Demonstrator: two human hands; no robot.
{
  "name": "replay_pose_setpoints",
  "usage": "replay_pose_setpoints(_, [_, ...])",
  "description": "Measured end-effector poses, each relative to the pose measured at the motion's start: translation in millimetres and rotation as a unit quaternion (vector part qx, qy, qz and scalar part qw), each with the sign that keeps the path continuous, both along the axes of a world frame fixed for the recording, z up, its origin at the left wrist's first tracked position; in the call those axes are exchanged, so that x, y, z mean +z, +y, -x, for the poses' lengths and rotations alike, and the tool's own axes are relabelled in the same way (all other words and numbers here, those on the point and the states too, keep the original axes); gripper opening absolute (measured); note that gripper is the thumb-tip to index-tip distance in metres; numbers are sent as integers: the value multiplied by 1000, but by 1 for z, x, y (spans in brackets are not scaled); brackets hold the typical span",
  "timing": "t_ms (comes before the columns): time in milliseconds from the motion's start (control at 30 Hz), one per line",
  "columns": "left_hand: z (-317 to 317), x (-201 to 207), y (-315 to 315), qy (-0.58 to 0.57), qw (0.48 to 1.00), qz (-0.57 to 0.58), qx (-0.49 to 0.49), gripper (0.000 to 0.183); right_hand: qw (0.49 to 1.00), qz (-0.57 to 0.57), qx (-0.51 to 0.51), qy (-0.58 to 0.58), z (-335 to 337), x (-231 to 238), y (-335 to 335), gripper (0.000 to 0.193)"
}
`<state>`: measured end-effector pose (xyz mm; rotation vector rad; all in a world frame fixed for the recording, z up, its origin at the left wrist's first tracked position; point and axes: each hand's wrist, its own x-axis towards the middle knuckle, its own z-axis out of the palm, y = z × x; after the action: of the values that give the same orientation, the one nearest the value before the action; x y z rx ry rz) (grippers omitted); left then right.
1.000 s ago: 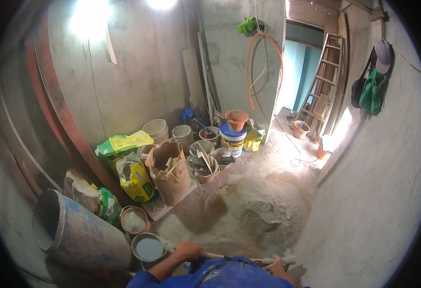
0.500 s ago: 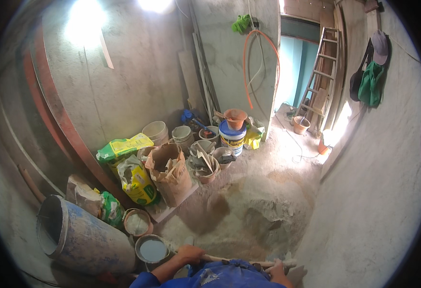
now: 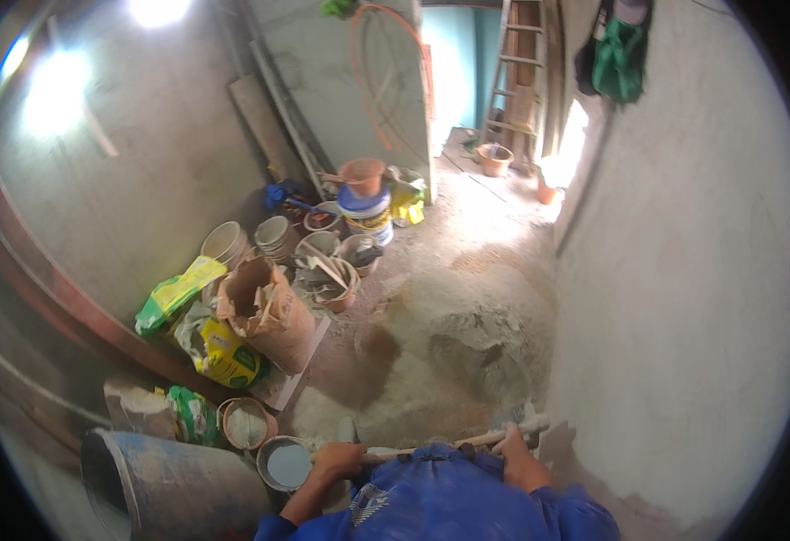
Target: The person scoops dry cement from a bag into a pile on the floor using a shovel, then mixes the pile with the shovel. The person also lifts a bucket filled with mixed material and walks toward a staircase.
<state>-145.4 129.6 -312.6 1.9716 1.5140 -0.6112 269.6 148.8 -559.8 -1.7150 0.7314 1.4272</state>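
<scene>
A long light wooden pole [image 3: 534, 423] lies crosswise in front of my blue shirt, low in the picture. My left hand [image 3: 338, 460] is closed round its left part, and my right hand [image 3: 510, 440] grips it near the right end. Whatever tool head it may have cannot be made out. On the floor just beyond the pole spreads a heap of grey sandy mix [image 3: 467, 316], hollowed on its right side. Left of my left hand stands a bucket [image 3: 263, 455] with greyish liquid in it.
A big blue-grey barrel [image 3: 196, 487] lies at the near left. Beyond it are a smaller bucket [image 3: 269, 422], a torn paper sack [image 3: 273, 320], yellow-green bags [image 3: 223, 356] and stacked buckets. A bare wall [image 3: 674, 298] rises at the right; a ladder [image 3: 514, 72] leans by the far doorway.
My view has swung down and to the right, so the room's things sit further left and higher. More of my shirt and right arm shows; both hands keep hold of the pole.
</scene>
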Motion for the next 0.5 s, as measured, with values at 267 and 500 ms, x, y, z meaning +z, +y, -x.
replay_pose_setpoints(267, [-2,-9,2,-20,999,-26,4,25,997,-51,-62,18,-1,-13,-2,35])
replay_pose_setpoints(500, [-6,-7,3,-13,999,-29,8,23,998,-20,-46,-24,0,-10,-8,32])
